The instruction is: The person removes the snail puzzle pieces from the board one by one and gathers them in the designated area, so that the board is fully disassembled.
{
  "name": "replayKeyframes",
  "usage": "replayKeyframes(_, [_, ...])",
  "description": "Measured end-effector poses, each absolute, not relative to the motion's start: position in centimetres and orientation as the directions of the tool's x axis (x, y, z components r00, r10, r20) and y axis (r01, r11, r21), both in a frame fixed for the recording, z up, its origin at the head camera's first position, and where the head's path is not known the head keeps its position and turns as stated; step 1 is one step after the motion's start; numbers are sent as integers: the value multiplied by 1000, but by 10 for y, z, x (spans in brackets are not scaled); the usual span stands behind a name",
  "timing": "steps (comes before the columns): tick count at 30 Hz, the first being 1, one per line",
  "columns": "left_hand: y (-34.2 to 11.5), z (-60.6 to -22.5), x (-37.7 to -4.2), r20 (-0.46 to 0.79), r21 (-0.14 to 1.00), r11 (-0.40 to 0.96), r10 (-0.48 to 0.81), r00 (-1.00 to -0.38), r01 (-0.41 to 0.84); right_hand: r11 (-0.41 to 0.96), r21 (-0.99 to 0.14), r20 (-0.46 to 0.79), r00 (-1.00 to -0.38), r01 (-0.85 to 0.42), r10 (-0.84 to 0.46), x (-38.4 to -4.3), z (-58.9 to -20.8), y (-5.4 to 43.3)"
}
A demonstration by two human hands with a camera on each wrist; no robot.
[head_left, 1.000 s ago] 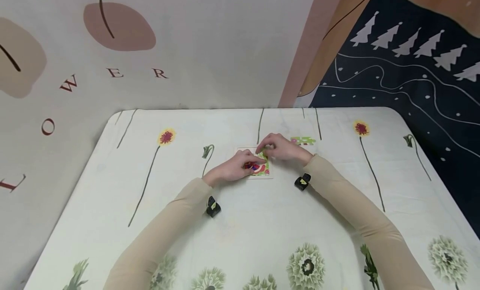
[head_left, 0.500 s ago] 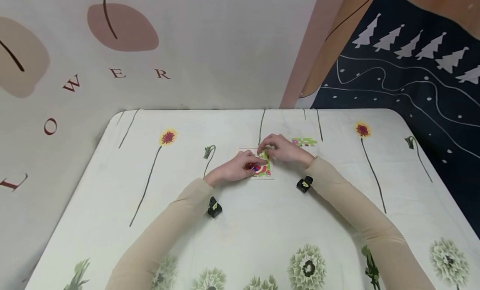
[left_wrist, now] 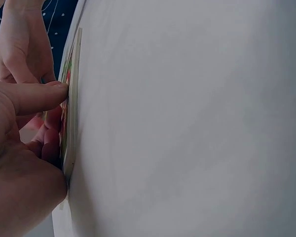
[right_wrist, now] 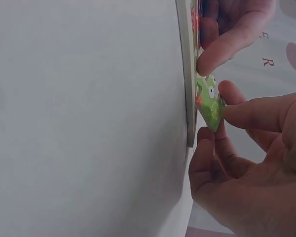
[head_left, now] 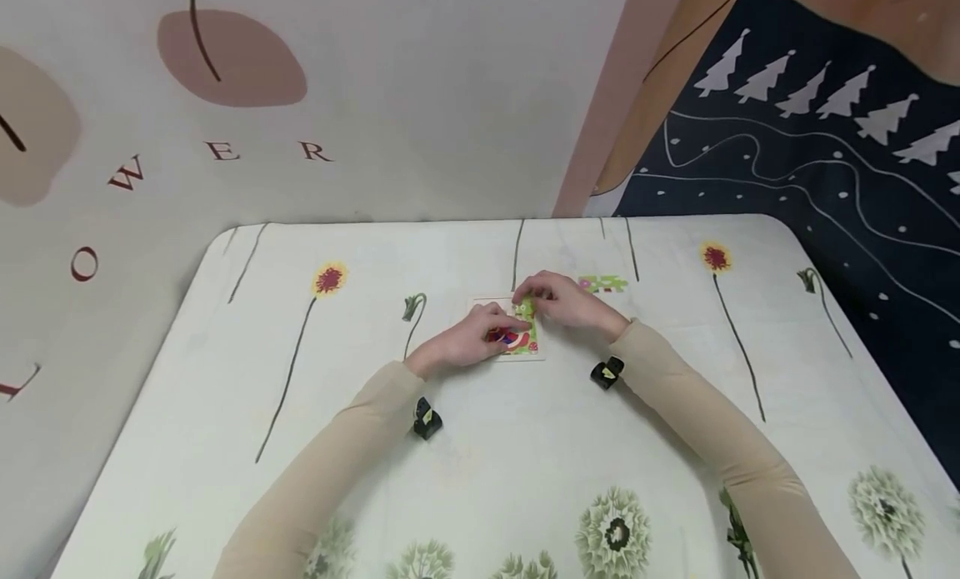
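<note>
A small square jigsaw puzzle board [head_left: 527, 359] with a pale border and a colourful picture lies on the table in the head view. My left hand [head_left: 468, 336] rests on its left part, the thumb [left_wrist: 44, 95] and fingertips touching the picture and covering some of it. At the board's upper right, my right hand [head_left: 566, 300] pinches a green puzzle piece [right_wrist: 212, 103] with printed cartoon eyes between thumb and fingers. That piece stands tilted, its far corner raised off the board; whether its lower edge sits in place is hard to tell.
Behind the right hand, a green puzzle strip [head_left: 603, 283] with a pink spot lies on the table. A white flower-printed cloth [head_left: 480, 479] covers the tabletop. Printed fabric hangs [head_left: 450, 104] along the table's back edge.
Both hands stay nearly where they were on the board. More of the green piece shows beneath the right fingers, and the head view has shifted slightly.
</note>
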State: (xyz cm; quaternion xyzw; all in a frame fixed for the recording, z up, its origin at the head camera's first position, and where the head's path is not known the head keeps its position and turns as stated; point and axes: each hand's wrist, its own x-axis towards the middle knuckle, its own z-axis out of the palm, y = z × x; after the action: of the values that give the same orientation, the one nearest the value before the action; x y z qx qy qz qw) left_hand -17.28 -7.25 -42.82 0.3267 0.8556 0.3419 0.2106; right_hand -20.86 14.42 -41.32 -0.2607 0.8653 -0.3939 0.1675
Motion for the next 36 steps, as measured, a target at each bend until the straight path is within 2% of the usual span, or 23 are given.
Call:
replayKeyframes(9, [-71,-427,-171,-132,722,566,678,-723,398,580,-768,-111,-837,-270,-536,-212,-411,143])
replayKeyframes(17, [-69,-434,-168,-153,716,580,675,-722,389,602,-764,-136,-855,-231,-500,-210,-416,148])
replayKeyframes(36, [-73,-429,-173,-135,715,558,701,-700,422,591,-791,-136,-896,-158,-422,-209,-401,200])
